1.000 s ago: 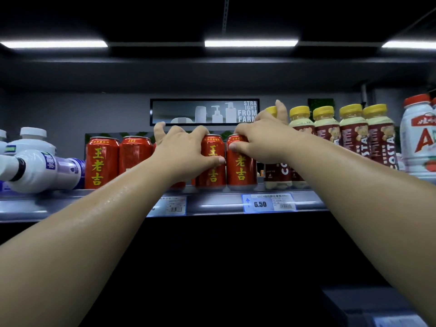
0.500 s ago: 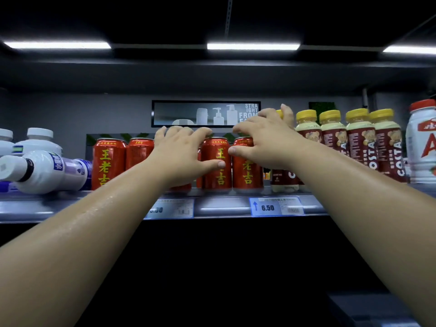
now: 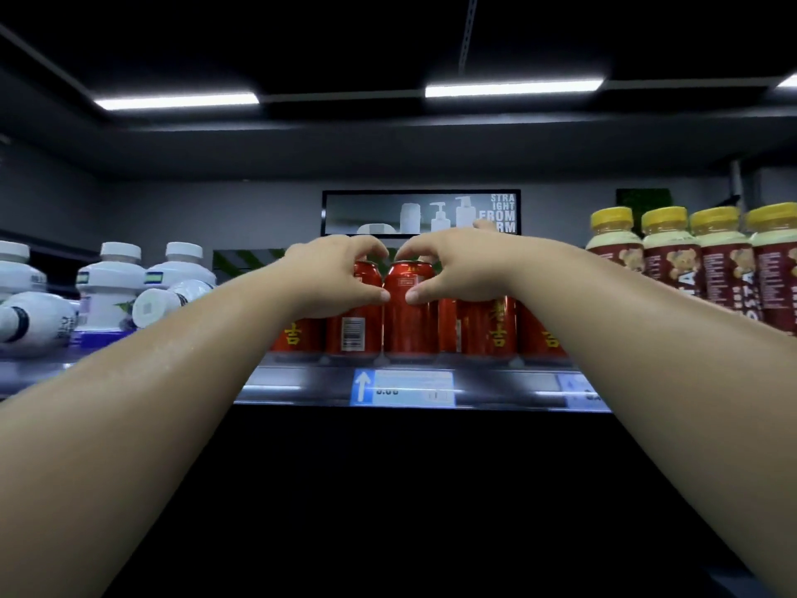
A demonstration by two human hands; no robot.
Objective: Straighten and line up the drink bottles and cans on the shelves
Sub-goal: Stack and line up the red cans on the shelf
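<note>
Half a second ago the hands were spread across several red cans. Now they have closed in on one spot, and the view has swung so that more white bottles show.

The left hand (image 3: 340, 274) is curled over the top of the barcode can (image 3: 351, 334), which stands touching the left side of the centre can (image 3: 409, 325). Its thumb presses at the seam between the two. The right hand (image 3: 461, 269) arches over the centre can from the right, fingers hooked at the rim and thumb on its front.

The centre can stands upright at the front edge of the shelf (image 3: 293, 384). It now shows a plain red side with a small label too blurred to read, where yellow characters faced out before.

More red cans (image 3: 500, 325) stand just right of the centre can, and their yellow "吉" can be read below the wrist. Directly below it, the price tag (image 3: 403, 387) carries a white arrow on blue, and its digits are smeared.

Behind and above it, a wall sign (image 3: 420, 211) reads "STRA IGHT FROM", with the last line half hidden. Far right of it stand yellow-capped bottles (image 3: 673, 252) with brown labels. Far left are white bottles (image 3: 110, 287), and one toppled bottle (image 3: 39, 321) lies on its side.
</note>
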